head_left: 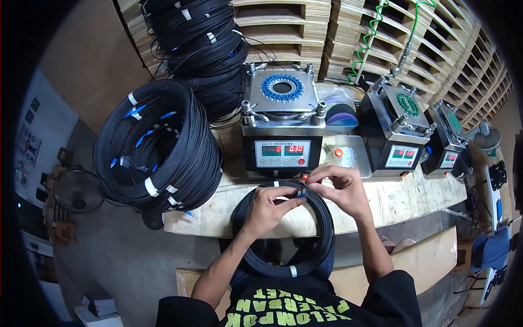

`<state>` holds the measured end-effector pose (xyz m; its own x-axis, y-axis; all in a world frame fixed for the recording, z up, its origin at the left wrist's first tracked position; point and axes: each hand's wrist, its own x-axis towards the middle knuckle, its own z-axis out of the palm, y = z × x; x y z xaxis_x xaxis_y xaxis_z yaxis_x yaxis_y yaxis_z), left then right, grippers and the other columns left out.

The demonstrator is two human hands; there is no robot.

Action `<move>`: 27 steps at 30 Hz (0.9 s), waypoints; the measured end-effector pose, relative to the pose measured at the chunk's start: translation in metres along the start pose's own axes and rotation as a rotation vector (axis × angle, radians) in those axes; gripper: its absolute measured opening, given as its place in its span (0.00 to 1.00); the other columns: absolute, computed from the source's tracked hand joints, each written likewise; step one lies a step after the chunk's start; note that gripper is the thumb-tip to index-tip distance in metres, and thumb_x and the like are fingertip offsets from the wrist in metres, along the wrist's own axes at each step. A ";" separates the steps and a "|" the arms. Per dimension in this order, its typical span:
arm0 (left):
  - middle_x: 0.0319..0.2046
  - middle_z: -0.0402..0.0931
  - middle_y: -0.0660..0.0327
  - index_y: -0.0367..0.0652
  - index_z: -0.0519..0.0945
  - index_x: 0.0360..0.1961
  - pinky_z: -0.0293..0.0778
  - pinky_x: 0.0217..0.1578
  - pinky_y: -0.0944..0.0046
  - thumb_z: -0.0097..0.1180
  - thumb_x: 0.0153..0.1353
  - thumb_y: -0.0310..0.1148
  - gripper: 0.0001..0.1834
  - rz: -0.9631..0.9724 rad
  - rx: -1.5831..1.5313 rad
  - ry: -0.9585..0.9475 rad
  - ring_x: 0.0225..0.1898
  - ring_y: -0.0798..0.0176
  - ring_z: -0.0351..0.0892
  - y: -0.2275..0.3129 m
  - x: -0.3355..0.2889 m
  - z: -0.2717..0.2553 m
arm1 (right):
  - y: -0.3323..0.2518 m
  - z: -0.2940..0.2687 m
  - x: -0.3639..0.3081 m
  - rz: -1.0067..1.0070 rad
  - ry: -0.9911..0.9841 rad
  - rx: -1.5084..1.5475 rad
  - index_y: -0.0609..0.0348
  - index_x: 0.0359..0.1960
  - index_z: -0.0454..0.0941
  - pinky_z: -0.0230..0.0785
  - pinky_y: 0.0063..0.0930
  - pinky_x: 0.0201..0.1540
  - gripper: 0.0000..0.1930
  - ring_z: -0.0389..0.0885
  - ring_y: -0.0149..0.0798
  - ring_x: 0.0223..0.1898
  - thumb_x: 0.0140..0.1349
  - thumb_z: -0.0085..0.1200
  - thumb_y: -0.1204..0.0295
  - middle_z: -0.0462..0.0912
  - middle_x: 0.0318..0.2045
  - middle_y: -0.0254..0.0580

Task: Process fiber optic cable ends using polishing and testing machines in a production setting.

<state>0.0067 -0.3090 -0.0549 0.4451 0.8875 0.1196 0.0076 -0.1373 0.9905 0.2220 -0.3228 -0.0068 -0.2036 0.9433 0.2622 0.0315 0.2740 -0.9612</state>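
A ring-shaped coil of black cable (327,231) rests against the table's front edge and over my lap, with white ties around it. My left hand (268,210) reaches over the coil, its thumb and fingers pinched on a small blue connector (301,194) at a cable end. Close by, my right hand (344,189) is closed in a pinch just above that connector. What sits between its fingertips is too small to make out. Behind my hands stands a metal-topped machine (283,131) with a lit red display and a ring of blue connectors (282,88) on its top plate.
A tall stack of black cable coils (188,147) with blue connectors stands at left, with more coils (204,60) behind. Two similar machines (400,122) (448,136) with green rings line the right. A plastic tray (357,155) sits beside the first machine on the wooden table (201,218).
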 end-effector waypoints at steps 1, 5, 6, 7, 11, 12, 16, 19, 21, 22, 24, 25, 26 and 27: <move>0.35 0.87 0.55 0.34 0.86 0.42 0.77 0.38 0.69 0.68 0.59 0.29 0.12 0.007 0.009 -0.003 0.35 0.70 0.84 0.003 0.001 -0.001 | -0.001 0.003 0.001 -0.020 -0.020 -0.041 0.65 0.38 0.86 0.74 0.28 0.49 0.06 0.83 0.34 0.43 0.58 0.63 0.81 0.86 0.37 0.42; 0.34 0.87 0.55 0.34 0.86 0.42 0.76 0.37 0.69 0.67 0.58 0.28 0.12 0.016 0.009 -0.010 0.35 0.70 0.84 0.002 0.001 -0.002 | -0.002 0.011 -0.002 -0.030 -0.029 -0.110 0.64 0.37 0.86 0.75 0.29 0.50 0.06 0.84 0.35 0.42 0.58 0.63 0.81 0.86 0.37 0.43; 0.34 0.87 0.55 0.34 0.86 0.42 0.76 0.37 0.69 0.67 0.58 0.28 0.12 0.016 0.007 -0.011 0.35 0.70 0.84 0.004 0.001 -0.002 | 0.001 0.012 -0.002 -0.031 -0.021 -0.091 0.65 0.37 0.86 0.75 0.29 0.49 0.06 0.84 0.35 0.42 0.58 0.63 0.81 0.86 0.36 0.43; 0.34 0.87 0.55 0.34 0.86 0.42 0.77 0.37 0.69 0.66 0.58 0.27 0.11 0.006 0.031 -0.020 0.35 0.70 0.84 0.006 0.001 -0.002 | 0.002 0.013 -0.002 -0.031 -0.015 -0.071 0.65 0.37 0.86 0.75 0.29 0.49 0.06 0.84 0.35 0.42 0.57 0.63 0.81 0.86 0.36 0.44; 0.34 0.87 0.55 0.33 0.86 0.43 0.77 0.37 0.69 0.65 0.58 0.26 0.11 0.011 0.081 -0.027 0.35 0.70 0.84 0.009 0.001 -0.002 | 0.003 0.013 -0.004 -0.020 -0.029 -0.083 0.65 0.37 0.85 0.76 0.29 0.48 0.06 0.84 0.35 0.42 0.58 0.62 0.82 0.86 0.37 0.44; 0.34 0.87 0.55 0.33 0.86 0.43 0.77 0.37 0.69 0.65 0.58 0.26 0.11 0.010 0.080 -0.027 0.35 0.70 0.84 0.008 0.000 -0.003 | 0.006 0.012 -0.004 -0.010 -0.040 -0.060 0.65 0.37 0.85 0.76 0.28 0.47 0.06 0.84 0.35 0.42 0.57 0.62 0.82 0.86 0.37 0.44; 0.33 0.87 0.55 0.33 0.85 0.43 0.77 0.36 0.69 0.65 0.58 0.25 0.11 0.013 0.046 -0.033 0.34 0.72 0.84 0.001 -0.001 -0.003 | 0.006 0.011 -0.003 -0.026 -0.071 -0.078 0.66 0.37 0.86 0.77 0.29 0.47 0.07 0.85 0.36 0.42 0.57 0.63 0.82 0.86 0.37 0.45; 0.32 0.87 0.55 0.32 0.85 0.43 0.76 0.35 0.69 0.65 0.59 0.25 0.11 0.023 0.045 -0.037 0.34 0.73 0.83 0.002 0.000 -0.004 | 0.004 0.012 -0.002 -0.056 -0.078 -0.141 0.66 0.38 0.86 0.77 0.29 0.46 0.07 0.85 0.37 0.42 0.57 0.63 0.82 0.87 0.38 0.45; 0.32 0.87 0.56 0.32 0.85 0.43 0.76 0.35 0.70 0.65 0.59 0.25 0.11 0.038 0.066 -0.044 0.34 0.74 0.82 0.002 0.000 -0.005 | 0.007 0.011 -0.002 -0.036 -0.082 -0.111 0.66 0.38 0.86 0.78 0.29 0.46 0.07 0.85 0.37 0.43 0.57 0.63 0.82 0.87 0.39 0.45; 0.31 0.87 0.57 0.32 0.85 0.42 0.75 0.34 0.70 0.65 0.59 0.25 0.11 0.022 0.043 -0.041 0.33 0.75 0.82 -0.001 0.000 -0.005 | 0.009 0.010 -0.001 -0.016 -0.088 -0.080 0.66 0.38 0.86 0.78 0.29 0.46 0.08 0.85 0.37 0.43 0.57 0.62 0.82 0.87 0.39 0.45; 0.30 0.86 0.57 0.32 0.85 0.42 0.75 0.33 0.70 0.65 0.59 0.26 0.11 0.008 0.020 -0.037 0.32 0.76 0.81 -0.001 0.000 -0.005 | 0.007 0.010 0.000 -0.020 -0.100 -0.098 0.65 0.39 0.87 0.78 0.29 0.46 0.08 0.85 0.37 0.43 0.57 0.63 0.82 0.87 0.39 0.45; 0.28 0.86 0.58 0.32 0.85 0.42 0.75 0.33 0.71 0.65 0.60 0.26 0.11 -0.006 0.013 -0.042 0.32 0.76 0.81 0.000 0.000 -0.005 | 0.006 0.011 0.000 -0.021 -0.110 -0.114 0.65 0.39 0.87 0.78 0.29 0.46 0.09 0.85 0.37 0.44 0.57 0.63 0.82 0.87 0.39 0.45; 0.27 0.86 0.58 0.32 0.85 0.42 0.74 0.33 0.71 0.65 0.60 0.27 0.11 -0.019 0.006 -0.048 0.31 0.76 0.81 0.002 0.000 -0.005 | 0.006 0.010 0.001 -0.022 -0.110 -0.114 0.65 0.39 0.87 0.78 0.29 0.46 0.09 0.85 0.37 0.44 0.57 0.63 0.82 0.87 0.39 0.45; 0.27 0.86 0.58 0.32 0.85 0.42 0.74 0.33 0.71 0.65 0.60 0.27 0.11 -0.018 0.007 -0.048 0.31 0.76 0.81 0.003 0.000 -0.006 | 0.005 0.009 0.002 -0.016 -0.118 -0.116 0.65 0.39 0.87 0.78 0.28 0.46 0.09 0.85 0.37 0.43 0.56 0.63 0.83 0.86 0.40 0.46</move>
<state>0.0012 -0.3065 -0.0514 0.4871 0.8678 0.0980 0.0220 -0.1243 0.9920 0.2132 -0.3214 -0.0124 -0.3184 0.9118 0.2594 0.1385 0.3155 -0.9388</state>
